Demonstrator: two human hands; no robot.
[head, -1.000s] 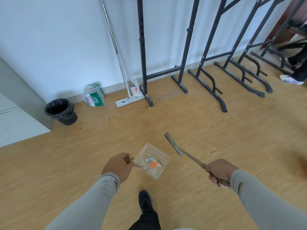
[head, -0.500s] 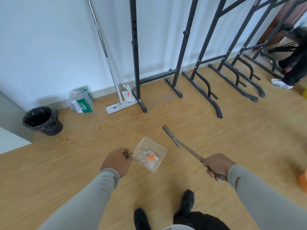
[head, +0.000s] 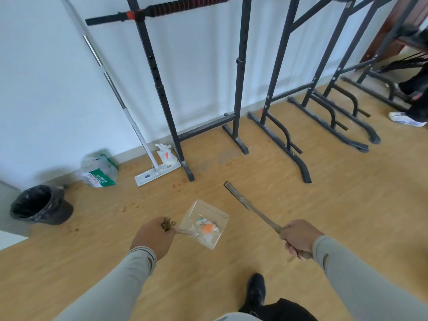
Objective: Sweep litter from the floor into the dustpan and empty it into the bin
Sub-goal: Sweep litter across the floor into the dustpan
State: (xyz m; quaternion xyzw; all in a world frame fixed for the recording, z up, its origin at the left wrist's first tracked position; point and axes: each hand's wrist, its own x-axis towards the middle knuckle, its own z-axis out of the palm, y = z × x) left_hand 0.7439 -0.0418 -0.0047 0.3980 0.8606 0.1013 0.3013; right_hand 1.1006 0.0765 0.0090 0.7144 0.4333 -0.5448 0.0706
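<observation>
Head view
Left hand: fingers curled round the handle of the clear plastic dustpan, held level above the wooden floor, apparently to keep the load in.
Litter: white and orange scraps lay inside the pan.
Right hand: fingers wrapped round the slim brown-handled brush, head raised off the floor.
Bin: black-lined round bin stood by the wall at the floor's left edge, well apart from the pan.
Step judged: carrying to empty.

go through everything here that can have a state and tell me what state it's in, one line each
dustpan: held off the floor, litter inside
brush: held, head raised
bin: upright, open, black liner
left hand: grips dustpan handle
right hand: grips brush handle
mop: leaning on wall
</observation>
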